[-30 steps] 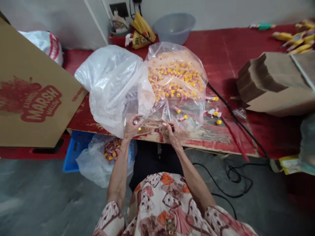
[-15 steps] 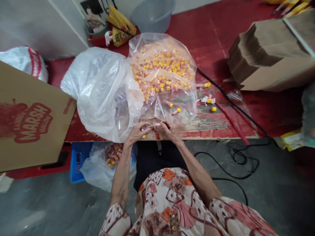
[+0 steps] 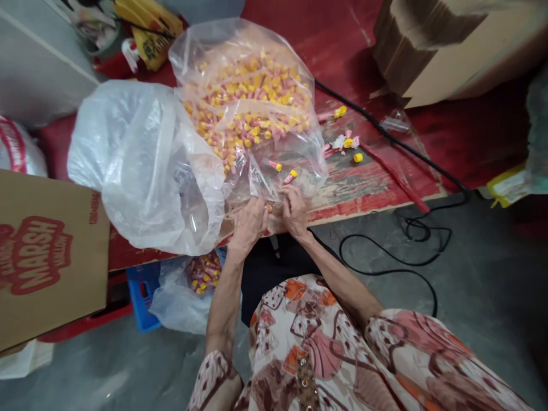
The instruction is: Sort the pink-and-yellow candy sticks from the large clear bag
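Observation:
My left hand (image 3: 249, 222) is at the table's front edge with its fingers curled together. By its fingertips shows the yellow end of a small capped tube (image 3: 269, 209), mostly hidden. My right hand (image 3: 294, 212) is closed just to the right, its fingers bent; what they hold, if anything, is hidden. Beyond its fingertips lies a pink tube with a yellow cap (image 3: 290, 176), and a second such tube (image 3: 275, 165) is to its left. Both lie at the mouth of a clear plastic bag (image 3: 244, 105) full of similar tubes.
A whitish plastic bag (image 3: 141, 165) stands on the left, beside a cardboard box (image 3: 51, 251). Loose pieces and a yellow cap (image 3: 358, 157) lie to the right, near a black cable (image 3: 372, 117). Stacked cardboard (image 3: 454, 54) is at the back right. Below is a blue crate (image 3: 141, 294).
The camera view has shifted. My hands have turned from a fingertip pinch near a small pink piece to knuckles up, and my right fingers are closer to the loose tube.

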The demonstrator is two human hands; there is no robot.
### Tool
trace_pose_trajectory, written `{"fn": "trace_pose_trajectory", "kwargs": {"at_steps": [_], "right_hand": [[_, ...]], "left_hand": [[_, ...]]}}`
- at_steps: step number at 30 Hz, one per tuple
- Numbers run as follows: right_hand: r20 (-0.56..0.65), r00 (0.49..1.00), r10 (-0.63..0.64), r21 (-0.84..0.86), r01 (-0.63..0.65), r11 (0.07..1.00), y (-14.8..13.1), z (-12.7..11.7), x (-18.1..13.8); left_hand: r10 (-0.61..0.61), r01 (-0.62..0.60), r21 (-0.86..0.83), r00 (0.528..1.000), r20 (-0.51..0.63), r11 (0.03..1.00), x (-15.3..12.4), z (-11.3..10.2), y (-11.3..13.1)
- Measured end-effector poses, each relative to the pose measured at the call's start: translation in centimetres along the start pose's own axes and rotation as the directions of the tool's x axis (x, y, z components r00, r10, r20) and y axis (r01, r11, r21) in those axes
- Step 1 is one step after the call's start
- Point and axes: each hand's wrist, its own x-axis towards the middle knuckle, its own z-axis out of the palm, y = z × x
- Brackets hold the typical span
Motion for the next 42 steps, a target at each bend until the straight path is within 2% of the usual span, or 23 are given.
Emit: {"fn": "trace_pose_trajectory", "kwargs": {"at_steps": [2, 6, 9, 15, 22, 30, 35, 37, 42], "right_hand": [[-0.056, 0.998, 0.035, -0.010, -0.036, 0.999, 0.2, -0.4, -0.1], [-0.011, 0.999, 0.047, -0.033, -0.048, 0.998, 0.2, -0.4, -0.1], [-0.020, 0.999, 0.040, -0.011, -0.041, 0.999, 0.2, 0.0, 0.0], [-0.023, 0.999, 0.039, 0.039, -0.038, 0.999, 0.4, 0.5, 0.2], [-0.031, 0.999, 0.025, -0.004, -0.025, 1.000, 0.5, 0.7, 0.2], [-0.026, 0.999, 0.035, 0.045, -0.034, 0.998, 0.8, 0.9, 0.3], [-0.015, 0.999, 0.029, 0.024, -0.028, 0.999, 0.9, 1.0, 0.3], [-0.023, 0.999, 0.029, 0.036, -0.028, 0.999, 0.8, 1.1, 0.3], [-0.038, 0.999, 0.028, 0.082, -0.025, 0.996, 0.4, 1.0, 0.4]], "left_hand": [[0.013, -0.016, 0.062, 0.999, 0.044, 0.998, 0.7, -0.1, 0.5], [0.046, -0.059, 0.108, 0.992, 0.114, 0.992, 1.8, -0.2, 0.5], [0.039, -0.057, 0.118, 0.988, 0.150, 0.991, 2.3, -0.6, 0.1], [0.102, -0.107, 0.053, 0.991, 0.088, 0.993, 2.2, -1.2, -0.1], [-0.020, -0.006, 0.202, 0.992, 0.126, 0.979, 1.3, -1.1, 1.8], [0.087, -0.098, 0.093, 0.989, 0.120, 0.991, 2.3, -1.1, -0.2], [0.035, -0.046, 0.138, 0.996, 0.085, 0.989, 1.8, -0.3, 0.1], [0.034, -0.039, 0.069, 0.997, 0.068, 0.997, 1.9, -0.3, -0.3], [0.007, 0.007, -0.304, 0.999, 0.045, 0.953, 2.4, -1.4, -2.6]]}}
